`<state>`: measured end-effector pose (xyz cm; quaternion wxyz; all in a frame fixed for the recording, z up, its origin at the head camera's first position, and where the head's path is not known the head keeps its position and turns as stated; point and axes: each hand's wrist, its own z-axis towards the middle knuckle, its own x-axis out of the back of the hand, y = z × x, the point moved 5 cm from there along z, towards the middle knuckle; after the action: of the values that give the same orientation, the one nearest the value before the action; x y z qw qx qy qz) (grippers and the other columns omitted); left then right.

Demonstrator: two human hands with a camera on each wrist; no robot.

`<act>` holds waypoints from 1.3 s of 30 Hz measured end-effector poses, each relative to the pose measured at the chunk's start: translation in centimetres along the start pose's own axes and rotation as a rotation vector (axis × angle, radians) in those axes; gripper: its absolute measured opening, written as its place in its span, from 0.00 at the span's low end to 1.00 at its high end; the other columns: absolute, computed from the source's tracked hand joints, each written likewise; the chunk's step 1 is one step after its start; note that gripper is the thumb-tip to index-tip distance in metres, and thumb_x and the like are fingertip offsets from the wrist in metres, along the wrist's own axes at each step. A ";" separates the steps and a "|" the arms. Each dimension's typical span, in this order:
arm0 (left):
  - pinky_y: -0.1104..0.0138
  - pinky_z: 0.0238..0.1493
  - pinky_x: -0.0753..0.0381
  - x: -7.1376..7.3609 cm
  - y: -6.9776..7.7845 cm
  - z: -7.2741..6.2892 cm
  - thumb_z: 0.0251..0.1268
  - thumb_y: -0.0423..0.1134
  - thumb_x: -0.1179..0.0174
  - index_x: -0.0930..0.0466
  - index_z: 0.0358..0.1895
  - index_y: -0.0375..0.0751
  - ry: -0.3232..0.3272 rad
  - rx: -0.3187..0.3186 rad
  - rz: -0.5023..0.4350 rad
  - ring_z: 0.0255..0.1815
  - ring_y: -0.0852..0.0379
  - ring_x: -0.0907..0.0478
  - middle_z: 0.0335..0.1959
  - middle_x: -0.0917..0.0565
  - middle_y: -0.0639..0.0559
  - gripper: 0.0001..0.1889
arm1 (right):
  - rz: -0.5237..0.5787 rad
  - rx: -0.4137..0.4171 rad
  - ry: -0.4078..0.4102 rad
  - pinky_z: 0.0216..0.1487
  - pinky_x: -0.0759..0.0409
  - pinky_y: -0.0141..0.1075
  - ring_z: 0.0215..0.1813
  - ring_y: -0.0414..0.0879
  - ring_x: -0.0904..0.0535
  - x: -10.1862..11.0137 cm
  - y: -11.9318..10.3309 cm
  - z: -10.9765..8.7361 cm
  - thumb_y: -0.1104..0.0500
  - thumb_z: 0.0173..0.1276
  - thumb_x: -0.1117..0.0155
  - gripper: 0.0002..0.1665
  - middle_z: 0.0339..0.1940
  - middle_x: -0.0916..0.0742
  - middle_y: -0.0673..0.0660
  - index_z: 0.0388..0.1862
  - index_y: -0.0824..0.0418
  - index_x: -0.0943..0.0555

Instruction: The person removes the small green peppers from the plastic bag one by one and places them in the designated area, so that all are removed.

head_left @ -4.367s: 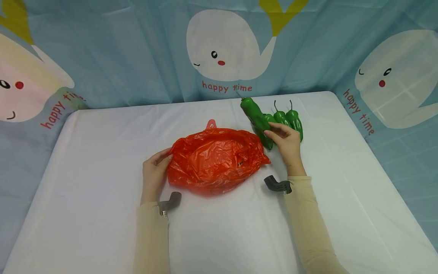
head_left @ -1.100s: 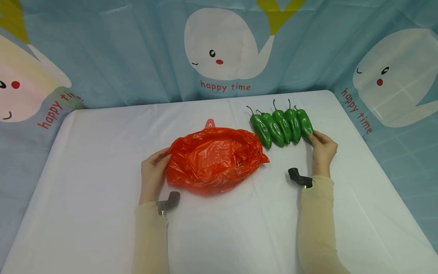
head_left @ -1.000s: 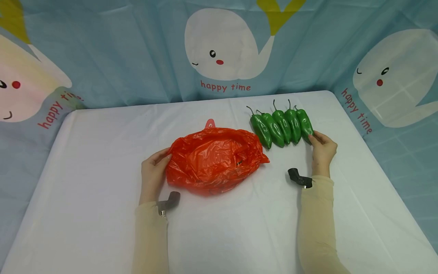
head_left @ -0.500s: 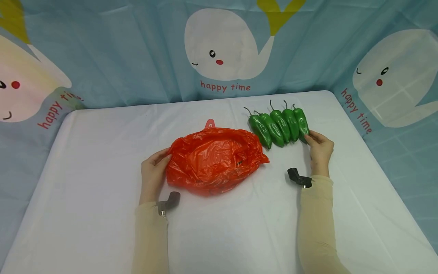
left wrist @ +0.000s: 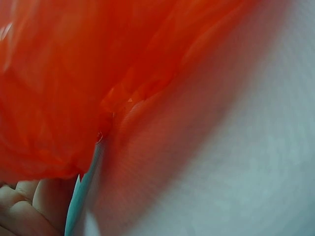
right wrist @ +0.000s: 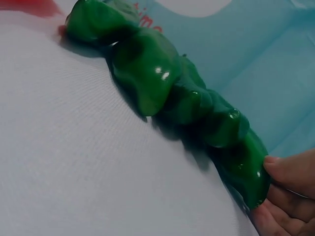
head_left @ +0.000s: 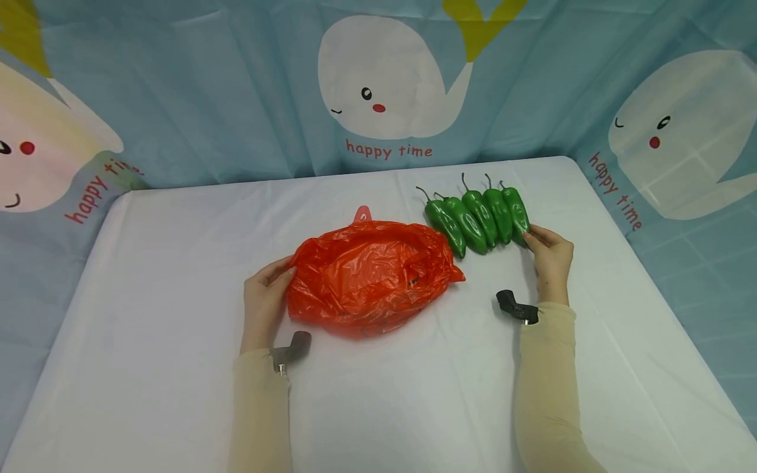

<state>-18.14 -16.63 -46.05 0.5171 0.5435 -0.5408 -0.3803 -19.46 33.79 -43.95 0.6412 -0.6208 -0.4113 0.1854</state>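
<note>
An orange-red plastic bag [head_left: 369, 269] lies with its mouth spread wide in the middle of the table. At its left rim, my left hand [head_left: 266, 295] pinches the plastic between thumb and fingers; in the left wrist view the bag [left wrist: 74, 88] hides most of that hand. Several green peppers [head_left: 470, 223] with thin stems lie side by side in a tight row behind and to the right of the bag. My right hand [head_left: 550, 256] pinches the lower end of the rightmost pepper [head_left: 517, 209], its thumb [right wrist: 283, 169] showing against that pepper in the right wrist view.
A white cloth covers the table [head_left: 390, 407]. Behind it hangs a blue curtain [head_left: 236, 98] with whale prints. A dark camera mount [head_left: 517, 307] juts inward from the right wrist, another [head_left: 294, 348] from the left.
Earlier my right hand held a pepper above the others; that hand then moved to the row's right end. Over the last second the row has shifted slightly left with it. My left hand stays put.
</note>
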 end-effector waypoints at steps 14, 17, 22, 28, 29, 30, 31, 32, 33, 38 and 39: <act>0.69 0.58 0.28 -0.1 -0.5 0.4 0.68 0.44 0.44 0.23 0.59 0.43 0.001 0.020 0.002 0.59 0.57 0.27 0.56 0.21 0.49 0.19 | -0.091 0.059 0.021 0.52 0.24 0.27 0.51 0.39 0.21 -0.1 0.0 0.0 0.64 0.66 0.38 0.21 0.57 0.19 0.61 0.58 0.65 0.23; 0.68 0.59 0.29 0.0 -0.5 0.4 0.68 0.44 0.44 0.23 0.59 0.43 0.005 0.017 -0.001 0.59 0.58 0.28 0.56 0.21 0.50 0.19 | -0.117 0.069 0.019 0.52 0.24 0.27 0.52 0.40 0.21 -0.2 -0.1 0.0 0.63 0.66 0.39 0.22 0.57 0.19 0.61 0.59 0.65 0.23; 0.69 0.59 0.28 0.1 -0.3 0.4 0.68 0.43 0.44 0.22 0.59 0.44 0.019 0.009 -0.020 0.59 0.58 0.28 0.57 0.21 0.50 0.18 | -0.143 0.089 0.042 0.52 0.24 0.27 0.53 0.41 0.21 -0.2 -0.2 -0.1 0.63 0.66 0.39 0.22 0.57 0.19 0.61 0.59 0.65 0.23; 0.69 0.59 0.28 0.1 -0.3 0.4 0.68 0.44 0.44 0.23 0.59 0.45 0.011 0.018 -0.012 0.60 0.58 0.28 0.57 0.21 0.50 0.19 | -0.121 0.106 0.059 0.51 0.24 0.27 0.52 0.41 0.20 -0.3 -0.3 -0.1 0.64 0.66 0.39 0.20 0.56 0.19 0.62 0.57 0.66 0.22; 0.69 0.59 0.28 0.0 -0.4 0.4 0.68 0.45 0.44 0.23 0.59 0.45 0.007 0.021 -0.008 0.60 0.58 0.28 0.57 0.22 0.51 0.19 | -0.114 0.107 0.057 0.51 0.24 0.27 0.52 0.41 0.20 -0.3 -0.3 -0.1 0.64 0.66 0.39 0.20 0.56 0.19 0.62 0.57 0.66 0.22; 0.69 0.59 0.29 0.0 -0.4 0.5 0.68 0.45 0.44 0.23 0.59 0.45 0.004 0.024 -0.003 0.60 0.58 0.28 0.58 0.22 0.51 0.19 | -0.109 0.109 0.055 0.51 0.24 0.27 0.52 0.41 0.20 -0.3 -0.3 -0.1 0.65 0.65 0.39 0.20 0.55 0.19 0.62 0.57 0.67 0.22; 0.68 0.60 0.29 0.0 -0.4 0.5 0.68 0.45 0.44 0.23 0.60 0.45 0.001 0.025 0.001 0.60 0.58 0.29 0.58 0.22 0.51 0.19 | -0.105 0.109 0.052 0.52 0.24 0.27 0.53 0.42 0.20 -0.4 -0.2 -0.1 0.65 0.66 0.39 0.20 0.56 0.19 0.62 0.57 0.67 0.22; 0.68 0.60 0.29 0.0 -0.4 0.5 0.68 0.45 0.44 0.23 0.60 0.45 -0.001 0.025 0.004 0.60 0.58 0.29 0.58 0.22 0.51 0.19 | -0.105 0.110 0.050 0.52 0.24 0.27 0.53 0.42 0.20 -0.4 -0.2 -0.1 0.65 0.66 0.39 0.20 0.56 0.19 0.62 0.57 0.67 0.22; 0.67 0.61 0.29 0.0 -0.4 0.5 0.68 0.45 0.44 0.23 0.60 0.45 -0.003 0.024 0.006 0.61 0.57 0.29 0.58 0.22 0.51 0.19 | -0.107 0.110 0.048 0.52 0.24 0.27 0.53 0.43 0.20 -0.4 -0.2 -0.1 0.65 0.66 0.39 0.20 0.56 0.19 0.62 0.57 0.67 0.22; 0.66 0.61 0.30 0.0 -0.3 0.5 0.68 0.45 0.44 0.24 0.60 0.44 0.000 0.016 0.019 0.61 0.57 0.29 0.58 0.22 0.50 0.19 | -0.083 0.102 0.037 0.52 0.24 0.28 0.52 0.41 0.20 -0.5 -0.2 0.0 0.64 0.66 0.38 0.21 0.56 0.19 0.61 0.57 0.66 0.22; 0.66 0.61 0.29 0.1 -0.3 0.5 0.68 0.44 0.44 0.24 0.60 0.44 0.000 0.015 0.017 0.60 0.57 0.29 0.58 0.22 0.50 0.19 | -0.052 0.094 0.036 0.52 0.24 0.27 0.52 0.41 0.21 -0.5 -0.1 0.1 0.65 0.65 0.38 0.21 0.56 0.19 0.62 0.57 0.66 0.22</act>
<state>-18.58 -16.81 -46.44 0.5164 0.5429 -0.5483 -0.3715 -19.88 33.48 -43.98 0.6814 -0.5824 -0.4067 0.1765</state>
